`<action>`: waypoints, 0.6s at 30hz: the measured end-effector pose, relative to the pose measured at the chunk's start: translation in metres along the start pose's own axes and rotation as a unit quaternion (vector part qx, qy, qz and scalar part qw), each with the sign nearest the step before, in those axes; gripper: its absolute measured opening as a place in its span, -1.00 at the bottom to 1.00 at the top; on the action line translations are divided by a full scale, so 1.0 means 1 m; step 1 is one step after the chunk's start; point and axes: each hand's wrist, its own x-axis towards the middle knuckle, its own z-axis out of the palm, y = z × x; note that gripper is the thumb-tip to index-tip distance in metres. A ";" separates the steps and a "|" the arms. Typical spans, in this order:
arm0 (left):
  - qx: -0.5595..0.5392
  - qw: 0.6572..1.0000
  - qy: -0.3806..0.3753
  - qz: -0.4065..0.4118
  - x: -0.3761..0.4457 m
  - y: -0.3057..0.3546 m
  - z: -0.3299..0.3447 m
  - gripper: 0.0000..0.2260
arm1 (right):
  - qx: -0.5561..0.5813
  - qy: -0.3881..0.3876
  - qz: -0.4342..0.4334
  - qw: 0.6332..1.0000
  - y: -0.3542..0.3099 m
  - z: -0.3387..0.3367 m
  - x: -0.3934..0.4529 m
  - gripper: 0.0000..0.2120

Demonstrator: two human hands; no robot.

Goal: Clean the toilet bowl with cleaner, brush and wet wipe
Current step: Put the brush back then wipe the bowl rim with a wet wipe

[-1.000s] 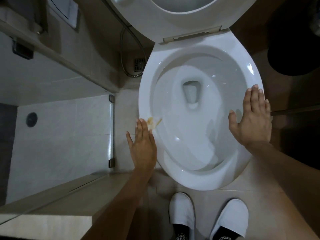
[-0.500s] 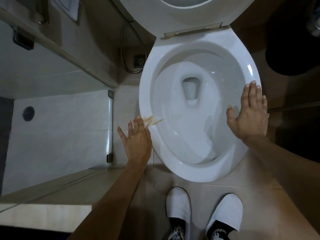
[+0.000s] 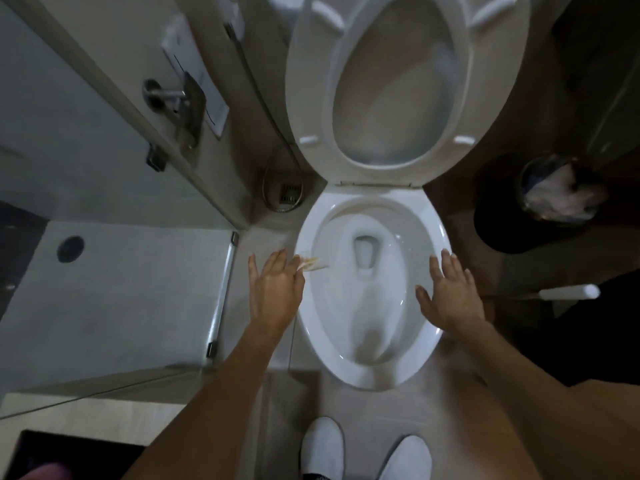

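A person stands over an open toilet bowl (image 3: 374,375), both hands spread flat above its rim. The left hand (image 3: 273,289) hovers at the bowl's left edge, fingers straight and holding nothing; just past its fingertips a yellowish stain (image 3: 313,264) marks the rim. The right hand (image 3: 450,292) lies over the right edge, fingers likewise extended and empty. The seat (image 3: 311,81) is raised upright behind the bowl. A lined bin (image 3: 561,192) sits to the right, and a white handle (image 3: 568,292) juts out near it. Two white slippers (image 3: 322,448) stand on the tiled floor (image 3: 398,407) before the bowl. A glass shower partition (image 3: 104,289) runs along the left.
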 end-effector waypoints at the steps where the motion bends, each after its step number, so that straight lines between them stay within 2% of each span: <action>1: -0.003 1.000 0.012 0.003 0.005 0.001 -0.016 -0.64 | 0.006 0.002 -0.003 1.000 -0.005 -0.015 -0.008 -0.33; 6: -0.011 0.998 0.053 0.030 0.030 0.003 -0.101 -0.60 | 0.027 0.021 -0.018 0.999 -0.030 -0.092 -0.044 -0.33; 11: -0.051 0.997 0.046 0.021 0.060 0.001 -0.177 -0.55 | 0.050 0.053 -0.026 0.997 -0.057 -0.168 -0.063 -0.34; 15: -0.072 0.993 0.084 0.028 0.100 0.002 -0.221 -0.72 | 0.055 0.098 -0.043 0.993 -0.071 -0.226 -0.057 -0.34; 18: -0.090 0.991 0.092 0.030 0.135 0.010 -0.251 -0.75 | 0.057 0.132 -0.051 0.988 -0.073 -0.271 -0.041 -0.34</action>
